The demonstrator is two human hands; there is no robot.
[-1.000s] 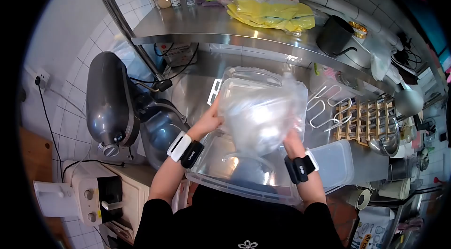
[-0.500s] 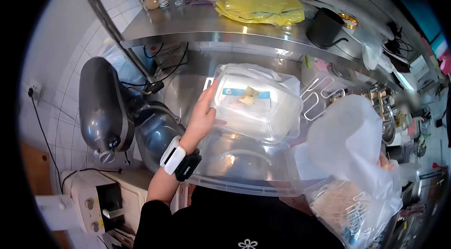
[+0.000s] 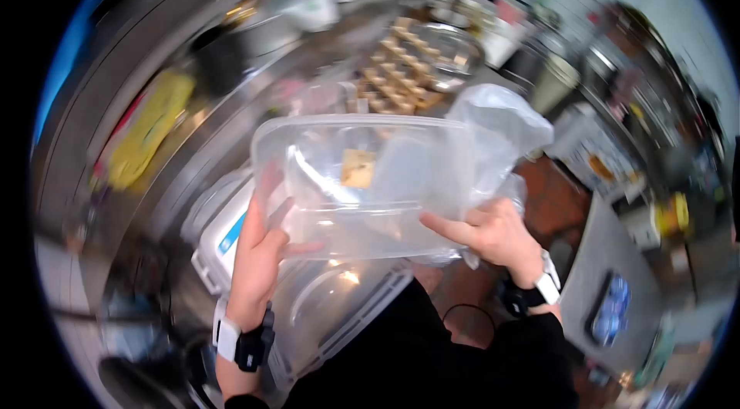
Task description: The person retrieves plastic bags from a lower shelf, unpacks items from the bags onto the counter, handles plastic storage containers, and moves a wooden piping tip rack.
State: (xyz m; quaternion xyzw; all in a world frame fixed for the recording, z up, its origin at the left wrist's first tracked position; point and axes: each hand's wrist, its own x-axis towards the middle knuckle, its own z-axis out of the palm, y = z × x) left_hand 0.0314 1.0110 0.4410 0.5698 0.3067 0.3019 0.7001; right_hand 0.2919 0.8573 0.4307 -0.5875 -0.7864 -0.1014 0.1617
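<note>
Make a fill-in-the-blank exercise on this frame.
The left hand grips the clear container at its ____ end, as pictured.
The white plastic bag lies closer to the ____ hand.
Beside each black wristband sits a ____ one.
The plastic bundle near the picture's left edge is mainly ____ in colour.

Missing words: left; right; white; yellow.

A clear rectangular plastic container with rounded corners (image 3: 370, 212) is held mid-frame, its long sides running from nine to three o'clock, a small tan square patch (image 3: 358, 168) showing just toward twelve from its middle. At two o'clock, a crumpled, translucent white plastic bag (image 3: 499, 124) billows beside its end, trailing toward six.
</note>
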